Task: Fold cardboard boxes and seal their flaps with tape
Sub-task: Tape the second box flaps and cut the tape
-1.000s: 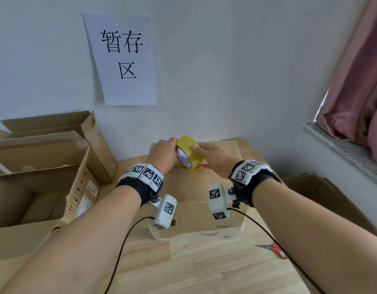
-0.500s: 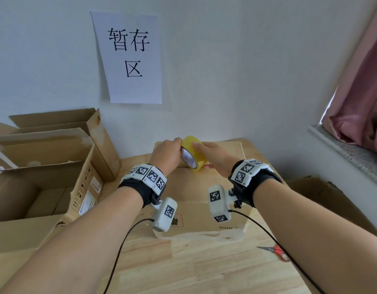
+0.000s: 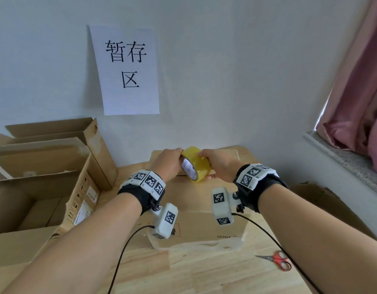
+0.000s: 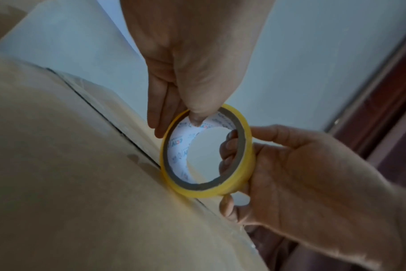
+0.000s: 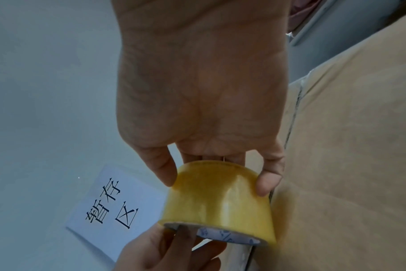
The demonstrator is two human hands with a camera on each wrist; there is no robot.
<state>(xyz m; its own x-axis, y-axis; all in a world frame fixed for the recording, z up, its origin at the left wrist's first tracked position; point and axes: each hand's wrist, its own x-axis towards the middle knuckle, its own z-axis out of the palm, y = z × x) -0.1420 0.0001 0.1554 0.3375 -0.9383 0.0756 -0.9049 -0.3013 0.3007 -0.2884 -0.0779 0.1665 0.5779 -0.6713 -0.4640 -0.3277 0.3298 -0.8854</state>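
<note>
A yellow tape roll point(image 3: 196, 164) stands on edge on the closed top of a brown cardboard box point(image 3: 196, 200), right over the seam between its flaps point(image 4: 118, 128). My left hand point(image 3: 169, 161) pinches the roll's rim, thumb inside the white core point(image 4: 195, 120), fingers outside. My right hand point(image 3: 220, 164) grips the roll point(image 5: 220, 194) from the other side, thumb and fingers curled round its outer band. In the left wrist view the roll point(image 4: 206, 152) touches the box top at the seam, and my right hand point(image 4: 290, 165) shows beyond it.
Open cardboard boxes point(image 3: 45, 177) stand at the left on the wooden table point(image 3: 204, 272). Red-handled scissors point(image 3: 276, 259) lie at the front right. A paper sign point(image 3: 126, 71) hangs on the wall behind. More cardboard point(image 3: 323, 200) leans right of the table, under a window sill point(image 3: 342, 153).
Both hands keep their hold on the roll, which has shifted slightly nearer along the box top. The head view has tilted a little.
</note>
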